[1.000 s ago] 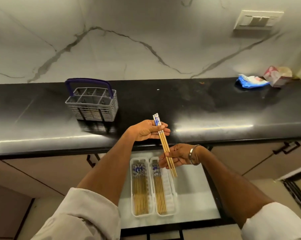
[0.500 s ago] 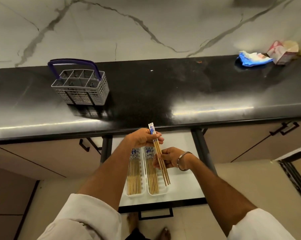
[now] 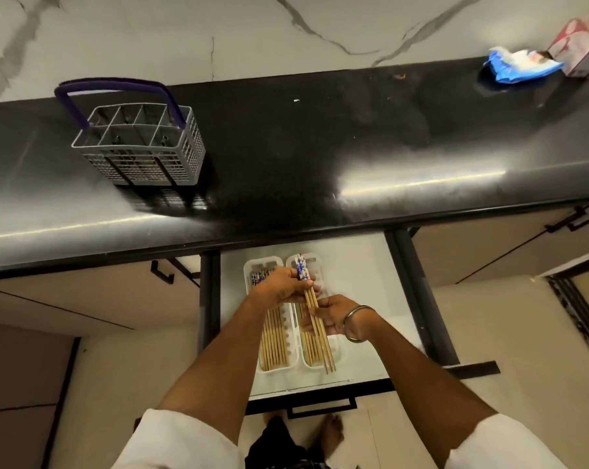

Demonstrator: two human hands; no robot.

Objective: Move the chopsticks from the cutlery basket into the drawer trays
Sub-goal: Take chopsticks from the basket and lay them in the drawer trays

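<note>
A small bundle of wooden chopsticks with blue-patterned tops is held by both hands over the open drawer. My left hand grips it near the patterned end; my right hand, with a metal bangle on the wrist, holds the shafts lower down. The bundle hovers over the right tray, whose far end it covers. The left tray beside it holds several chopsticks, as does the right one. The grey cutlery basket with a purple handle stands on the black counter at the left, and its compartments look empty.
The black counter overhangs the back of the white drawer. A blue-and-white packet and a pink carton lie at the counter's far right. Cabinet fronts flank the drawer. My feet show below the drawer front.
Both hands have brought the bundle down from counter height to just over the right tray. My head has tilted downward, so the drawer front and floor are now in view.
</note>
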